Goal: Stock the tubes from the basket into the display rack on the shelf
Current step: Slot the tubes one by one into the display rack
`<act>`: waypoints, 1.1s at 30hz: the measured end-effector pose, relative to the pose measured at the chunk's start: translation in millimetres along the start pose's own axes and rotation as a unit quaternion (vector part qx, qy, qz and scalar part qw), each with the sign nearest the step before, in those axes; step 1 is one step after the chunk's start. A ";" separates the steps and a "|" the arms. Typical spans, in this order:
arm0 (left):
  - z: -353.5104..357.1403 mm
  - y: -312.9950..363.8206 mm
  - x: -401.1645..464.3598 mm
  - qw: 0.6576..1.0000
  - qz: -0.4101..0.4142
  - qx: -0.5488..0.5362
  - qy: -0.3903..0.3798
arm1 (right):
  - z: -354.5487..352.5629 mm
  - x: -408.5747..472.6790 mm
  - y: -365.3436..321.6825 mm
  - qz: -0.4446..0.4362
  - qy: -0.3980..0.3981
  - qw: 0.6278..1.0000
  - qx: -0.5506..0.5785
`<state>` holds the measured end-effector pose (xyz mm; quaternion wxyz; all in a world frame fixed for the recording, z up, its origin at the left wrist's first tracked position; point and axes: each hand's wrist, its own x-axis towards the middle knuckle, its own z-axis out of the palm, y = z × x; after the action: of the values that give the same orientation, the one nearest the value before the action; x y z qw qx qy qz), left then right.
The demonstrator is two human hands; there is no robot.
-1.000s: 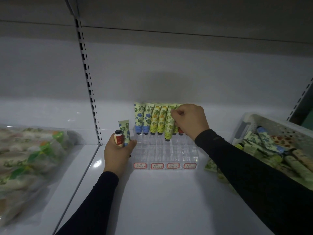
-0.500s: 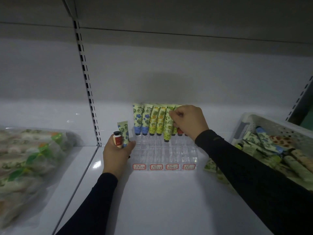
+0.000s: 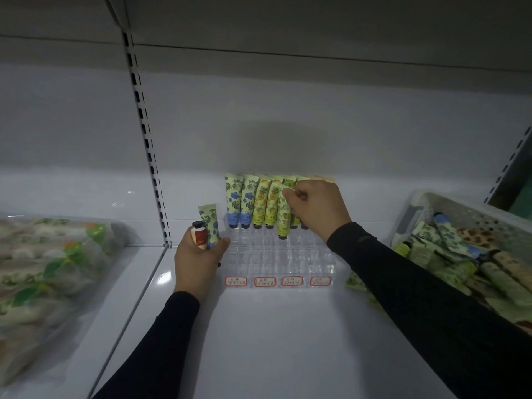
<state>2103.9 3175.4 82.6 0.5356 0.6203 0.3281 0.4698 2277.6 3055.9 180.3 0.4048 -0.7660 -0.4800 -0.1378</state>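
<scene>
A clear display rack (image 3: pixel 276 254) with red-edged labels along its front stands on the white shelf (image 3: pixel 273 335). Its back row holds several upright tubes (image 3: pixel 247 201) with blue and yellow prints. My right hand (image 3: pixel 315 208) pinches the top of a green tube (image 3: pixel 283 218) standing one row forward of them, cap down. My left hand (image 3: pixel 198 257), beside the rack's left end, grips two tubes: a blue-flower tube (image 3: pixel 210 224) and a red-labelled tube (image 3: pixel 200 234) with a black cap. The white basket (image 3: pixel 414 208) at the right holds several loose tubes.
A clear plastic bag (image 3: pixel 51 280) of packaged goods lies on the neighbouring shelf at the left. A slotted upright (image 3: pixel 146 145) divides the two bays. A few tubes (image 3: pixel 355 280) lie on the shelf between rack and basket, under my right forearm.
My right hand has kept its pinch on the green tube, which stays at about the same spot in the rack. The left hand has held still with its two tubes.
</scene>
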 end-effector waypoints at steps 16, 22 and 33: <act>-0.1 1.5 -1.7 1.000 0.004 0.004 0.005 | -6.8 -3.8 4.4 -0.080 0.008 0.996 -0.048; -0.2 1.5 -1.1 1.000 0.002 0.006 0.004 | 0.4 -7.5 9.0 -0.078 0.008 0.996 -0.038; 0.0 1.4 -1.8 1.000 0.003 0.005 0.007 | 2.2 -4.3 6.7 -0.043 0.008 0.997 -0.057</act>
<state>2103.2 3173.5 83.5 0.5292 0.6204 0.3322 0.4742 2280.8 3053.4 173.1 0.3575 -0.7654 -0.5009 -0.1884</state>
